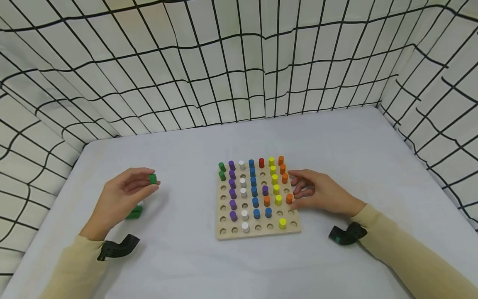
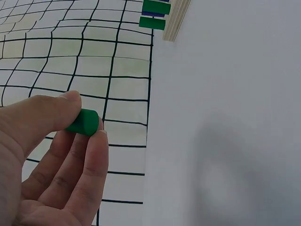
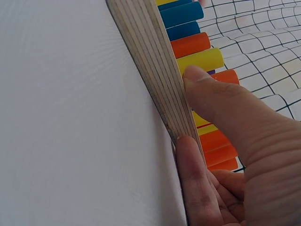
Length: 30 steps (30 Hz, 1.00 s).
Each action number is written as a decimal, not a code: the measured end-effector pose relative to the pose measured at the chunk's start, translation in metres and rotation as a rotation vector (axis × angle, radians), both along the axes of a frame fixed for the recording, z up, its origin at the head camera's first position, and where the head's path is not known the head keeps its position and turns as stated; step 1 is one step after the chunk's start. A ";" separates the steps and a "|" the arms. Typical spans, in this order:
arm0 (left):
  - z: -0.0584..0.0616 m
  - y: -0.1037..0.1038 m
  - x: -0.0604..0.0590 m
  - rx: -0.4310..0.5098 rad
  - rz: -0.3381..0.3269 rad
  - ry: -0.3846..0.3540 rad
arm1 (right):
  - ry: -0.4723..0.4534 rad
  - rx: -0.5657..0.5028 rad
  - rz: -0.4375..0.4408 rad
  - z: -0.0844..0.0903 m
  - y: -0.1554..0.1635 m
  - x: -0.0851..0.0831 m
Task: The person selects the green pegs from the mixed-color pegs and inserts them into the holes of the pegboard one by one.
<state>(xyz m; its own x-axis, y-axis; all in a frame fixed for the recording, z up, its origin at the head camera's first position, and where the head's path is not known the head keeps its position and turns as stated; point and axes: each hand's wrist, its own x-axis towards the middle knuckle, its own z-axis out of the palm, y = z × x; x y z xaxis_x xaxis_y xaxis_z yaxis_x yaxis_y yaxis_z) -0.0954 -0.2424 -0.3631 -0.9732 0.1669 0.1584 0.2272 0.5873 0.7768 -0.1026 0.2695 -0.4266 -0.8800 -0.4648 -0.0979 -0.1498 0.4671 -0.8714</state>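
A square wooden pegboard (image 1: 224, 232) lies on the white table, with rows of green, purple, white, blue, red, yellow and orange pegs standing in its holes. My left hand (image 1: 121, 195) is raised left of the board and pinches a green peg (image 1: 152, 179) between thumb and fingers; the left wrist view shows this green peg (image 2: 83, 122) at the fingertips. More green pegs (image 1: 134, 212) lie on the table under that hand. My right hand (image 1: 321, 193) rests against the board's right edge (image 3: 160, 84), thumb on top beside an orange peg (image 1: 289, 198), fingers along the side.
A grid-patterned white cloth wall (image 1: 239, 62) encloses the table on the left, back and right. Black wrist straps (image 1: 117, 248) sit at both cuffs. Bare tabletop (image 1: 179, 265) lies in front of the board.
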 end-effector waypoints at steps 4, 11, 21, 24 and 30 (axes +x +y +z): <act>0.000 0.012 -0.005 0.030 -0.024 -0.009 | -0.002 -0.004 -0.007 -0.001 0.002 0.000; -0.003 0.028 -0.008 0.092 -0.058 -0.004 | -0.010 -0.014 -0.009 -0.001 0.001 0.000; -0.012 0.044 -0.012 0.132 -0.100 -0.028 | -0.017 -0.002 -0.001 -0.001 0.002 -0.002; -0.014 0.050 -0.014 0.121 -0.131 -0.008 | -0.016 0.002 0.000 -0.001 0.002 -0.002; -0.018 0.061 -0.017 0.099 -0.145 0.008 | -0.018 0.006 -0.013 -0.001 0.001 -0.003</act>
